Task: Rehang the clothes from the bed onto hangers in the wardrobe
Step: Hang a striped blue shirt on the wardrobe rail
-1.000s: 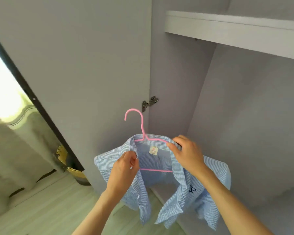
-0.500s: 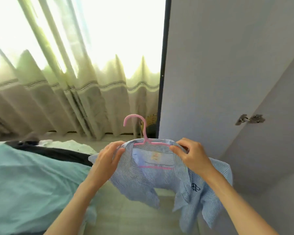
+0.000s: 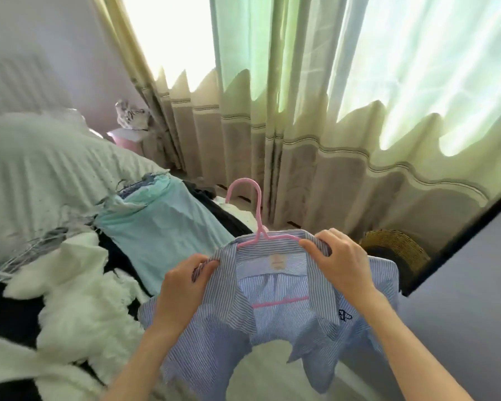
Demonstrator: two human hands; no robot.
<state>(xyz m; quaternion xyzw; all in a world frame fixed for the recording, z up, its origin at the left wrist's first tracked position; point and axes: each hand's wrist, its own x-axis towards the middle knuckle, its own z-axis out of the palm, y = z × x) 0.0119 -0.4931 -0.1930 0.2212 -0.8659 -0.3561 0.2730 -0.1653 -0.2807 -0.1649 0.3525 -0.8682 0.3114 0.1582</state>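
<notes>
A blue-and-white striped shirt (image 3: 261, 337) hangs on a pink hanger (image 3: 258, 215) that I hold up in front of me, its hook standing above the collar. My left hand (image 3: 182, 287) grips the left side of the collar. My right hand (image 3: 336, 261) grips the right side of the collar and the hanger's shoulder under it. The bed (image 3: 41, 175) lies to the left with a teal garment (image 3: 165, 227), fluffy white clothes (image 3: 78, 287) and dark clothes (image 3: 3, 311) piled on it.
Pale green curtains (image 3: 315, 117) cover a bright window ahead. The grey wardrobe door (image 3: 475, 308) with a dark edge stands at the right. A woven basket (image 3: 396, 250) sits on the floor below the curtains. A pink stand (image 3: 128, 140) is by the bed's head.
The view has swung left, from the wardrobe interior to the curtains and then the bed. Both hands keep hold of the shirt's collar on the hanger throughout.
</notes>
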